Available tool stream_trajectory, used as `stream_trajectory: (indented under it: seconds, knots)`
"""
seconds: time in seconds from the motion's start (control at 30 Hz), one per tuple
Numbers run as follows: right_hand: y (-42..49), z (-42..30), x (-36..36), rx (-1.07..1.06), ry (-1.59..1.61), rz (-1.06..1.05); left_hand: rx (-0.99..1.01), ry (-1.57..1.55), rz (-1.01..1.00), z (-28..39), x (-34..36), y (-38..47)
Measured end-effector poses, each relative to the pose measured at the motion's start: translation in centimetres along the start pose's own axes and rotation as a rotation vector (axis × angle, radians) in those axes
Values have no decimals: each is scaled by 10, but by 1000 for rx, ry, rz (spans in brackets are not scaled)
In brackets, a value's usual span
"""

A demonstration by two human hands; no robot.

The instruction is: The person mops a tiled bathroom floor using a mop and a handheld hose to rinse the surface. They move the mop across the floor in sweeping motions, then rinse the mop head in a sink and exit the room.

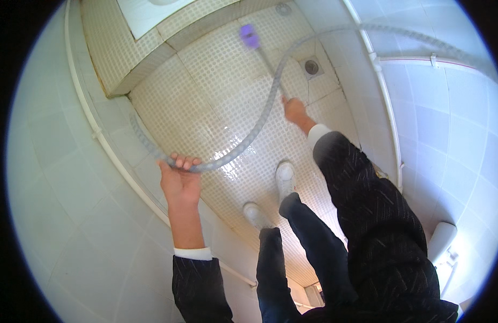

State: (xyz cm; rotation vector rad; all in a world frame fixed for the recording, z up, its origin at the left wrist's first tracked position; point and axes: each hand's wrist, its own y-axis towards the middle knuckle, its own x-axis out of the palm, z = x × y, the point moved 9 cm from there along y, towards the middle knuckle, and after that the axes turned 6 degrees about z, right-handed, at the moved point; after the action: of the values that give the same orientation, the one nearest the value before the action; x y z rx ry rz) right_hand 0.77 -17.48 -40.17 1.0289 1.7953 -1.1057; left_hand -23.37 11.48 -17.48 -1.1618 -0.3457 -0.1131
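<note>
My left hand point(180, 177) is closed around a grey flexible hose point(253, 135) near its free end, at the lower left of the floor. From there the hose curves up across the picture to the upper right edge. My right hand point(295, 110) grips the thin handle of a brush-like tool with a purple head point(249, 36), slightly blurred. That head lies up and to the left of the hand, over the tiled floor point(200, 105). The hose crosses in front of the handle. Bright wet-looking reflections show on the floor between my hands.
Two floor drains are in view, one point(311, 67) near the right wall and one point(283, 9) at the top. A raised tiled step point(128, 76) with a white fixture point(148, 18) stands upper left. White pipes point(384, 93) run along both walls. My white shoes point(285, 177) stand on the floor.
</note>
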Motion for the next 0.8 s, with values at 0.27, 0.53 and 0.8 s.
stream_trajectory:
  seconds: [0.27, 0.53, 0.8]
  knots:
    - [-95, 17, 10, -39, 16, -447, -50, 154, 12, -32, -4, -14]
    - [-228, -35, 47, 41, 245, -571, -104, 222, 89, -45, -35, -11]
    - [-71, 113, -5, 59, -52, -213, -183, 123, -24, -64, -24, -14]
